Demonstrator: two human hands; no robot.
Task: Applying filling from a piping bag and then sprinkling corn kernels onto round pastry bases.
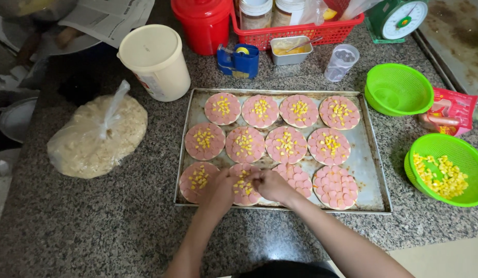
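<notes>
- The left hand (220,186) rests over the near row of a metal baking tray (372,170), its fingers curled down onto the second round base (243,184) from the left; how far it is closed, and whether it pinches anything, cannot be told from this angle.
- The right hand (270,184) lies just beside the left one, on the right edge of the same round base, fingers bent inward and touching its topping; any hold on it is hidden.
- That round base sits in the tray's front row, directly under and between both hands, covered with pink sausage slices and scattered corn kernels.
- To its left lies another base with corn (198,180); to its right, two bases (335,186) carry only sausage slices.
- The two rows farther back hold eight bases, each topped with sausage and a corn cluster in the middle.
- A green colander with corn kernels (445,170) stands on the tabletop (95,221) right of the tray, well apart from the hands.
- An empty green colander (398,88) sits behind it, beside a red packet (452,110).
- Left of the tray lies a tied plastic bag of pale crumbly stuff (97,136), with a cream bucket (156,62) behind it.
</notes>
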